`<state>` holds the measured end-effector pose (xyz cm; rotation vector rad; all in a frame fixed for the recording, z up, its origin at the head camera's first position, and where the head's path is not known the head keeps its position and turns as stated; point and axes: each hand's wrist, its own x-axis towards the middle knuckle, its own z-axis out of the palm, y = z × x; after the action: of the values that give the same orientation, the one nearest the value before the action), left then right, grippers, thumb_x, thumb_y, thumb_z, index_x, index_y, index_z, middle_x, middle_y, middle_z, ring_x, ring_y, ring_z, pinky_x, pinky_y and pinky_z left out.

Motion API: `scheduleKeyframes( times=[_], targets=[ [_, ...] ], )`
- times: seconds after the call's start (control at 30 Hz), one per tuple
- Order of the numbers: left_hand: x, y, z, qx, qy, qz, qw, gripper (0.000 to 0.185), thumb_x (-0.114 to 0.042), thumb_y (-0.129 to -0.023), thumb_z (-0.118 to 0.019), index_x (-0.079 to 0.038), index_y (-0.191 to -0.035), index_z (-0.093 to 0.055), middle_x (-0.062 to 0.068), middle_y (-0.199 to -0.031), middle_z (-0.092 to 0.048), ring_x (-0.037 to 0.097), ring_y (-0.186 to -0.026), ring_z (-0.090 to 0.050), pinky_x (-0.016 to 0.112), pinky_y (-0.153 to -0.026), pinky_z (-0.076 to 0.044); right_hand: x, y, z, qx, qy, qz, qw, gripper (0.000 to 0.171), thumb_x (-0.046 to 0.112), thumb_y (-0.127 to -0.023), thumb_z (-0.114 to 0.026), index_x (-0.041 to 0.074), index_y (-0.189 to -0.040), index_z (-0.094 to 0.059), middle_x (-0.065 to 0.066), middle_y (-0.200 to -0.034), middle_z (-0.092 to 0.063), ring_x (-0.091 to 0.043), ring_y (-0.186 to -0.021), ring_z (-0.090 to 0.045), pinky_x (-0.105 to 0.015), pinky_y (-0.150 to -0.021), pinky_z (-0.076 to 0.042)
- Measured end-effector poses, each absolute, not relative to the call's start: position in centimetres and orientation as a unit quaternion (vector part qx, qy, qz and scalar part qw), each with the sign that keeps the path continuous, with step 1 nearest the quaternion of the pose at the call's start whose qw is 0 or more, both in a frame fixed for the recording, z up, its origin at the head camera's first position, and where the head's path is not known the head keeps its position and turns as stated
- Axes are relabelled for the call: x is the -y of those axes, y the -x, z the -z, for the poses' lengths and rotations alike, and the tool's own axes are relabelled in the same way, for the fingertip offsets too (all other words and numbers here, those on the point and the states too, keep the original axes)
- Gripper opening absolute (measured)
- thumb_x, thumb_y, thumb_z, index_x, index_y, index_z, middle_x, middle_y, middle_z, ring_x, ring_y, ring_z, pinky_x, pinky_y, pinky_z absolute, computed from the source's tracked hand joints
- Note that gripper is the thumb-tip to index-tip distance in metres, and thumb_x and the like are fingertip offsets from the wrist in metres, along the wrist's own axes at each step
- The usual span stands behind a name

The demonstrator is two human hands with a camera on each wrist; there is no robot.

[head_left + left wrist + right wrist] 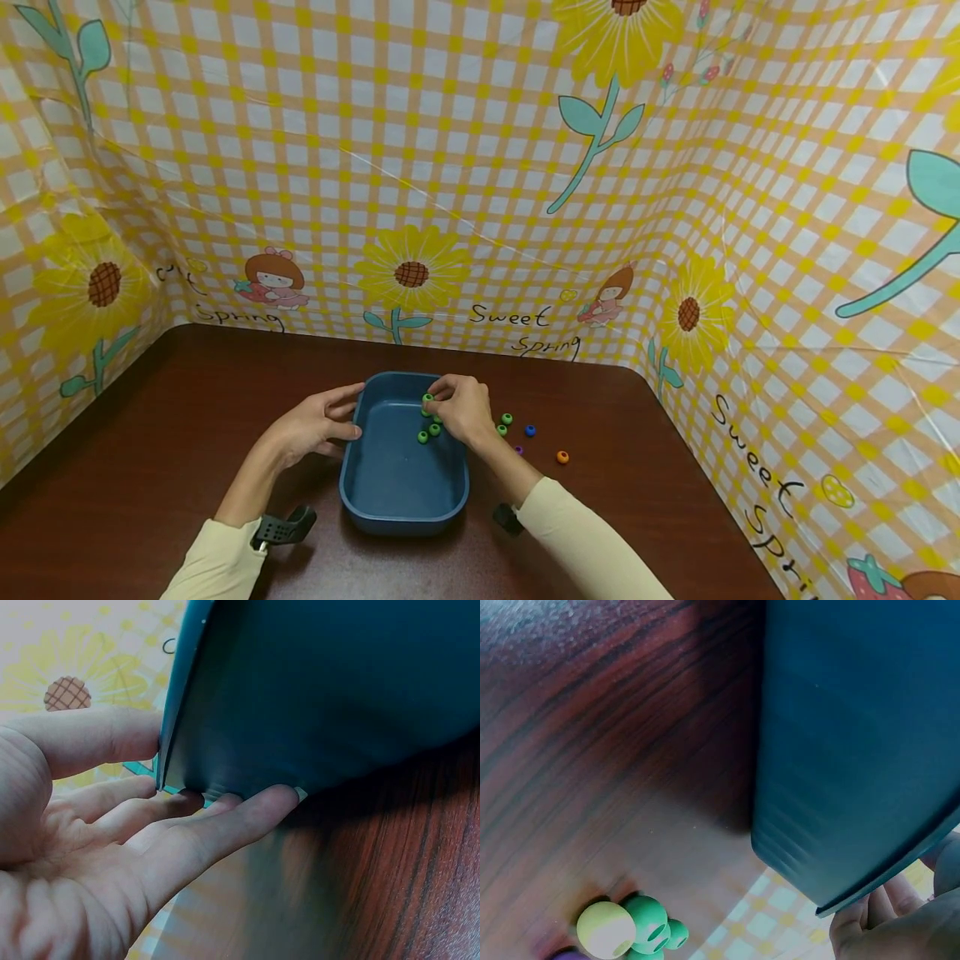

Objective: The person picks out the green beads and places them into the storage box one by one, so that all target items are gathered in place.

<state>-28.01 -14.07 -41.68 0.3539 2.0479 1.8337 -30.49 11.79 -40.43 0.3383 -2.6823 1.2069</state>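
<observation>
Sleeves: two cream sleeves (217, 567) come in from the near edge of the brown table (675, 517); a dark strap with a camera sits at each wrist.
Tray: a blue tray (401, 500) stands on the table between the two hands, its near wall closest to the person.
Left hand: the left hand (315, 425) lies against the tray's left wall, fingers nearly straight and relaxed, thumb up by the rim; it curls round nothing.
Left wrist view only: the thumb (97, 739) touches the tray's outer edge (169, 727) and the fingertips (262, 806) press where the wall meets the table, a contact the head view leaves unclear.
Right hand: the right hand (463, 408) hovers over the tray's far right corner, fingers bent together and pinching a green bead (427, 399).
Beads in tray: more green beads (429, 432) lie on the tray floor just left of and below that hand.
Beads on table: just right of the right hand lie further green beads (505, 423), then a blue bead (530, 431), a purple one (518, 450) and an orange one (562, 457) farther right.
Right wrist view only: the tray's outer wall (855, 750) seen from below, and a yellow bead (605, 930) beside green ones (649, 922), which the head view does not show as yellow.
Backdrop: a checked yellow cloth (480, 167) with sunflowers stands beyond the table.
</observation>
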Motion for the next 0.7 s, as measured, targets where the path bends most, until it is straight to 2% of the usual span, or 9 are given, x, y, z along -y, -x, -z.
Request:
scheduleKeyframes(
  times=[0.37,0.7],
  targets=[
    [14.02,27.94,41.64,-0.725,-0.122,-0.652,0.184,0.081,0.004,-0.095,-0.064,-0.002,-0.161,-0.018,0.031,-0.16,-0.028,0.051,-0.128,-0.056,0.058,-0.086,-0.058,-11.77,30.54,40.59,0.909,-0.112,-0.393,0.079,0.013,0.015,-0.084,-0.082,0.01,-0.096,-0.078,-0.006,-0.086,-0.077,-0.018,-0.076,-0.07,-0.034,-0.07,-0.057],
    [14.13,28.09,41.64,-0.72,-0.125,-0.657,0.186,0.081,0.004,-0.095,-0.063,-0.002,-0.161,-0.018,0.031,-0.16,-0.028,0.051,-0.129,-0.056,0.057,-0.086,-0.059,-11.67,30.6,40.73,0.909,-0.122,-0.389,0.084,0.013,0.014,-0.084,-0.082,0.009,-0.095,-0.079,-0.006,-0.084,-0.077,-0.017,-0.075,-0.07,-0.033,-0.067,-0.057]
  ],
)
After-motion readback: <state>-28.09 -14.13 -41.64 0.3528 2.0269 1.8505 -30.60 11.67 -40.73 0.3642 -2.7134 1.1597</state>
